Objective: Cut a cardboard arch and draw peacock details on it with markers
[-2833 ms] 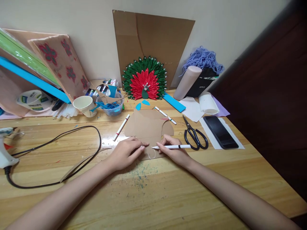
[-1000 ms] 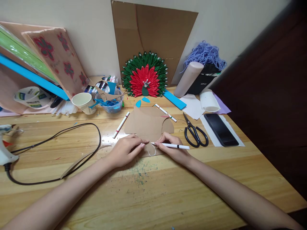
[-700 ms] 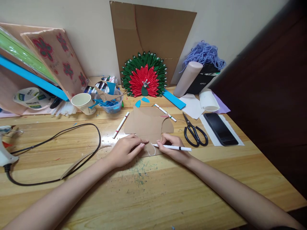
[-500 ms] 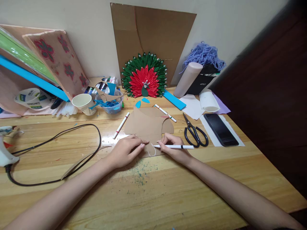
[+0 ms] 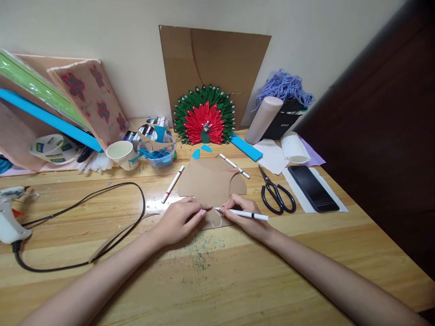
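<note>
A cut piece of brown cardboard lies flat on the wooden table. My left hand presses on its near left edge, fingers together and flat. My right hand grips a white marker, its tip touching the cardboard near a white curved line drawn at the near edge. The two hands sit close, fingertips almost meeting.
Black scissors and a black phone lie to the right. Two markers, a paper cup, a plastic bowl and a red-green peacock craft stand behind. A glue gun with black cord lies left.
The marker tip has shifted slightly left along the white curve on the cardboard. My left hand has stayed in place. The view has tilted a little.
</note>
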Available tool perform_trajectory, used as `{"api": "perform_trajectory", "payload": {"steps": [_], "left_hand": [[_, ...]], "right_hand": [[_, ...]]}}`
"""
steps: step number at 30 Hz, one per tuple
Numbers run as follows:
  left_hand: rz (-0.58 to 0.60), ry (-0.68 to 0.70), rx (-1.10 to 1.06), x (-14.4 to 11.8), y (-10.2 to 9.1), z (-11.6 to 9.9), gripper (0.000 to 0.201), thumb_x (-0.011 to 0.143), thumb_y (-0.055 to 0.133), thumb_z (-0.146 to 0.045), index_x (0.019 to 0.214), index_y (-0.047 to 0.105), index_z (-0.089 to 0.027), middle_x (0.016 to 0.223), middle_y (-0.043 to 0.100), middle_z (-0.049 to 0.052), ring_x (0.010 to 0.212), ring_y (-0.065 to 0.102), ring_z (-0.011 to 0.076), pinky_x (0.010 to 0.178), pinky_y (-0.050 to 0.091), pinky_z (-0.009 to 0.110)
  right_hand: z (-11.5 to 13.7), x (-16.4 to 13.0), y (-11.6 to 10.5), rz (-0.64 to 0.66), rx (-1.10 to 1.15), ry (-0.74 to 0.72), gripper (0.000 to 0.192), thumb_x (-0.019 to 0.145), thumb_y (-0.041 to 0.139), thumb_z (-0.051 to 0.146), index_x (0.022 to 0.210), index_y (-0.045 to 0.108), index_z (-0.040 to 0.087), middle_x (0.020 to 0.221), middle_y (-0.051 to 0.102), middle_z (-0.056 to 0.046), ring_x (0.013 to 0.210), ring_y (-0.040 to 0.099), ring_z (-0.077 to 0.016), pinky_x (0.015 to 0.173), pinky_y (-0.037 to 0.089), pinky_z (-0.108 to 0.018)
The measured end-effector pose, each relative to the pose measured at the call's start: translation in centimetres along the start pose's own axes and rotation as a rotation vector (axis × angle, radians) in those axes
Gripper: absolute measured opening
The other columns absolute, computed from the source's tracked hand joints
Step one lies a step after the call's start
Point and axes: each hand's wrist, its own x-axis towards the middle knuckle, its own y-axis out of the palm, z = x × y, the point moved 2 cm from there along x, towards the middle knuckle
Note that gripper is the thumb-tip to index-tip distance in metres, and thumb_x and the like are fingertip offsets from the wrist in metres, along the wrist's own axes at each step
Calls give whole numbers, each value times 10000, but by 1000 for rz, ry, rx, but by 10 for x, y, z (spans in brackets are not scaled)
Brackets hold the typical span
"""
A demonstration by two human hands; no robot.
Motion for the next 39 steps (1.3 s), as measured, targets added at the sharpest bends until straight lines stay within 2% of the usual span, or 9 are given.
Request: {"api": "perform_trajectory", "payload": {"steps": [7,15,39], "left_hand": [[-9,-38,-27,-1,-2,-3,300,933,365,-285,1029,639,-212,1021,678,31,911,563,168,792,426,288],[-15,-85,-33,-2,-2,-4,319,932,359,-298,1084,634,-245,932,663,44,879,569,170,761,430,288],[-31,-34,-26,-1,-2,-5,320,930,358,-289,1086,630,-225,1021,680,46,914,574,182,790,441,305]], "right_hand": [[0,2,2,-2,-19,2,256,829,573,392,694,504,185,677,568,12,625,505,-122,568,359,-227],[-1,1,4,22,-17,-2,263,833,564,399,697,500,184,673,553,19,629,498,-122,570,350,-227],[2,1,2,-3,-18,3,261,826,558,407,691,499,192,678,573,7,632,513,-137,571,370,-238]]}}
